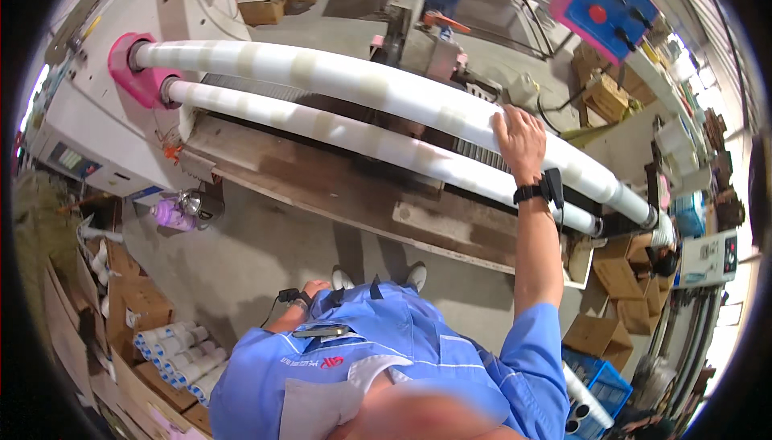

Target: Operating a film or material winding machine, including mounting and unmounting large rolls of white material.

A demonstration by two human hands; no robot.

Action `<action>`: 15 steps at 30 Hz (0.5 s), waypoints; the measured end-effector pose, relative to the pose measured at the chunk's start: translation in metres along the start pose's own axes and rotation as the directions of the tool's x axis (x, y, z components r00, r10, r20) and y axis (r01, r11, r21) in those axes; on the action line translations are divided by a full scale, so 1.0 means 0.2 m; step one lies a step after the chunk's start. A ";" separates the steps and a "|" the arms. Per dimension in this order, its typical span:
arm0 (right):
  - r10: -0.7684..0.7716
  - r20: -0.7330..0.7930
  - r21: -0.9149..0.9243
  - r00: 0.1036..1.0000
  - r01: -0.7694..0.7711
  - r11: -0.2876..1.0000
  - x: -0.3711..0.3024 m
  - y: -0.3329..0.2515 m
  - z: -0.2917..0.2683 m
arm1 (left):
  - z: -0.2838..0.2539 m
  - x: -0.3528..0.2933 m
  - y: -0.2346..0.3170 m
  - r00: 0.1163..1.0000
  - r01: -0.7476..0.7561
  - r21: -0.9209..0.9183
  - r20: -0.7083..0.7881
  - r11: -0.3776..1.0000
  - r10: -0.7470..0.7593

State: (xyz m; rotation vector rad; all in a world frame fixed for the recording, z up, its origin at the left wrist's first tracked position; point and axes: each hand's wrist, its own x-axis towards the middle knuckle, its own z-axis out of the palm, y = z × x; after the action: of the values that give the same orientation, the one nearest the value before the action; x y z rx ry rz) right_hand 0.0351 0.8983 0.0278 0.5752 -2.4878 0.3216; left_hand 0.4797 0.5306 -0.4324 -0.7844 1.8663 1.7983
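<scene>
My right hand [521, 139] reaches forward and lies on the far white roll [362, 80], its fingers laid over the surface without gripping it. That long, thick roll runs from a pink end bracket [129, 70] at the left to a fitting at the right. In front of it lies a thinner white roll [378, 147], roughly parallel; my right wrist passes above it. Low by my waist hangs my left hand [316, 287], apart from the rolls. Its fingers are mostly hidden, and I see nothing in it.
A worn machine bed [322, 167] runs beneath the rolls. A blue control panel [605, 8] hangs at the far right. A purple bottle [173, 213] stands at the left. Small white rolls [181, 353] fill the lower left; cardboard boxes [623, 267] and a blue crate [599, 384] stand right.
</scene>
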 end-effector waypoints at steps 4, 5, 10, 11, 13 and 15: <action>0.033 0.013 -0.032 0.999 -0.033 0.999 0.00 -0.01 0.02 | 0.00 -0.08 0.02 0.993 -0.095 0.111 0.079 0.989 0.087; 0.020 0.015 -0.032 1.000 -0.019 0.999 0.00 -0.02 0.02 | 0.00 -0.09 0.01 0.992 -0.109 0.132 0.081 0.985 0.099; 0.012 0.003 -0.065 1.000 -0.012 0.998 0.00 0.00 0.04 | -0.03 -0.11 -0.07 0.997 -0.075 0.136 0.044 0.988 0.069; 0.012 0.005 -0.068 1.000 -0.012 0.998 0.00 0.01 0.04 | -0.04 -0.10 -0.08 0.997 -0.068 0.133 0.041 0.989 0.063; 0.003 0.009 -0.078 1.000 -0.002 0.997 -0.01 0.02 0.05 | -0.07 -0.12 -0.12 0.999 -0.043 0.128 0.025 0.991 0.040; -0.003 -0.005 -0.086 1.000 0.003 0.996 -0.02 0.01 0.05 | -0.09 -0.12 -0.15 0.999 -0.037 0.108 0.009 0.993 0.037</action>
State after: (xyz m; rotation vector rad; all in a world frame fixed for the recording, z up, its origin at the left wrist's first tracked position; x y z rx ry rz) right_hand 0.0319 0.8978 0.0171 0.5421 -2.4823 0.2128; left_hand 0.5189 0.5143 -0.4378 -0.7075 1.9677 1.7028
